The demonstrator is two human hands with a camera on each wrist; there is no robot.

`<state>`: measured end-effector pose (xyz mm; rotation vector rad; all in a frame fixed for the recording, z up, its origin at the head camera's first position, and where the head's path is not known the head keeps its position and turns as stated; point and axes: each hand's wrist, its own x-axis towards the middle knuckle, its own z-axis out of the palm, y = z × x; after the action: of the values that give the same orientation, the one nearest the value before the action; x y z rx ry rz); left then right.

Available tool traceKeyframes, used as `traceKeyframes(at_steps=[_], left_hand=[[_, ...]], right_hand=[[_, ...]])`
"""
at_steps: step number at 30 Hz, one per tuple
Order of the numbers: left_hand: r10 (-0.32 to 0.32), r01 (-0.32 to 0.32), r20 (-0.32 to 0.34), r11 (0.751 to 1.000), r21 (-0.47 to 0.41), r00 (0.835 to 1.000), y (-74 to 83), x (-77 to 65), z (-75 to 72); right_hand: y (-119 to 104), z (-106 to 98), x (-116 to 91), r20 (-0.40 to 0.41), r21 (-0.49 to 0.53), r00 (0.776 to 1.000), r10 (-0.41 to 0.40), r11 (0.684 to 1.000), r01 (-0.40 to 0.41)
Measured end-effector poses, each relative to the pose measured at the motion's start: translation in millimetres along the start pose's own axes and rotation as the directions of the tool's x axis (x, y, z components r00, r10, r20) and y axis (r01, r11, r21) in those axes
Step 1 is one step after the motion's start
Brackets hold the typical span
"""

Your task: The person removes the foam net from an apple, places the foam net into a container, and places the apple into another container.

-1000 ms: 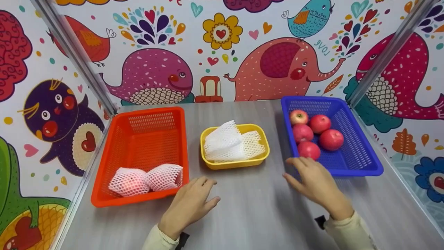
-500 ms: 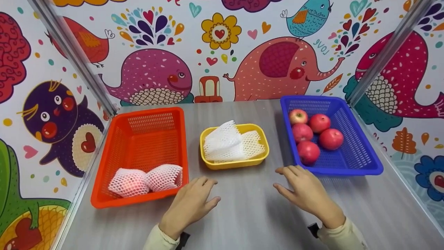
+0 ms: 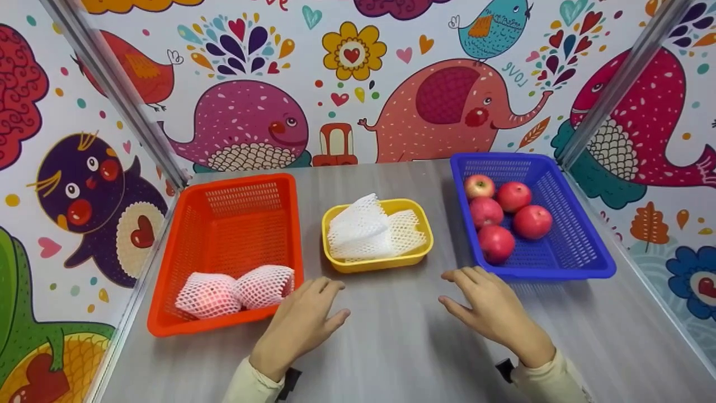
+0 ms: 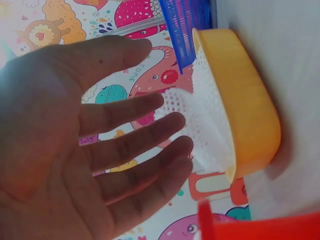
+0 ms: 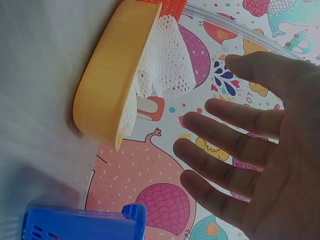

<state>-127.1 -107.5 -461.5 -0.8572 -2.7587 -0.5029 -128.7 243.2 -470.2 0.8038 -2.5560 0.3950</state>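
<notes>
My left hand (image 3: 302, 324) hovers beside the near right corner of the red basket (image 3: 229, 235), fingers spread and holding nothing. In that basket lie two apples in white foam nets (image 3: 208, 295), side by side at its near end. My right hand (image 3: 495, 313) is just in front of the blue basket (image 3: 570, 235), its fingers relaxed and apart, with nothing in them. Several bare red apples (image 3: 496, 244) sit along the blue basket's left part. Between the hands, farther back, a small yellow basket (image 3: 380, 266) holds loose white foam nets (image 3: 361, 229); the left wrist view shows the yellow basket (image 4: 250, 105) too.
All three baskets stand on a grey table (image 3: 386, 347). Walls printed with cartoon animals (image 3: 442, 112) close off the back and both sides, with metal strips (image 3: 112, 84) at the corners.
My right hand has drawn back to the left and nearer, away from the blue basket's corner, uncovering the nearest apple. The left hand has barely moved.
</notes>
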Motion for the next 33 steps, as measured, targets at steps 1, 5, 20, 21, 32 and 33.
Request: traceKeyframes(at_steps=[1,5,20,21,32,33], left_hand=[[-0.003,0.003,-0.009,1.0,0.006,1.0,-1.3,0.0,-2.1],[-0.011,0.013,-0.031,0.999,0.049,0.999,-10.2,2.2,-14.7],[-0.301,0.29,0.224,0.954,0.079,0.927,-80.3,6.6,-52.4],[-0.33,0.32,0.27,0.944,0.081,0.904,-84.8,6.6,-51.4],[-0.398,0.423,0.523,0.903,0.079,0.753,-113.5,8.8,-37.3],[-0.395,0.421,0.529,0.904,0.077,0.752,-114.5,9.8,-36.5]], right_hand=[[0,0,0,-0.005,0.001,1.0,-0.006,1.0,0.006],[0,-1,-1,-0.011,0.005,1.0,-0.014,1.0,0.014],[0,2,-5,-0.001,0.045,1.0,-0.009,0.999,0.009],[0,2,-5,0.0,0.049,1.0,-0.007,0.999,0.007],[0,3,-10,0.027,0.078,0.999,0.04,0.996,-0.042],[0,3,-10,0.03,0.082,0.999,0.042,0.996,-0.044]])
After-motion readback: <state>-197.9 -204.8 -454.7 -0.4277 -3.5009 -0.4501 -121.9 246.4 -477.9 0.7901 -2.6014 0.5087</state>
